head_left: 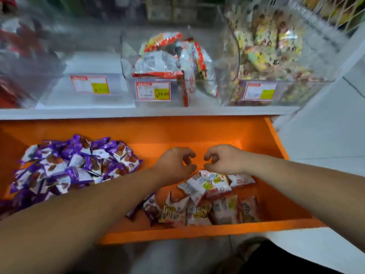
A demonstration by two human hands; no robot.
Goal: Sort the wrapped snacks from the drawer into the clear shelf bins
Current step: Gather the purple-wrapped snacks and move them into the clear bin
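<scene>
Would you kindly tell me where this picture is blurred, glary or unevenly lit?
Head view: blur smears the left bins; glare streaks the middle bin; a bright patch glows on the back wall of the drawer; the left hand, right hand and red snacks beneath look fairly sharp.

Bare drawer (197,135) floor along the back edge; purple packets (75,165) crowding the left, red-and-white packets (213,202) the front right.

The left hand (175,163) and right hand (225,159) hover close together, fingers half curled.
</scene>
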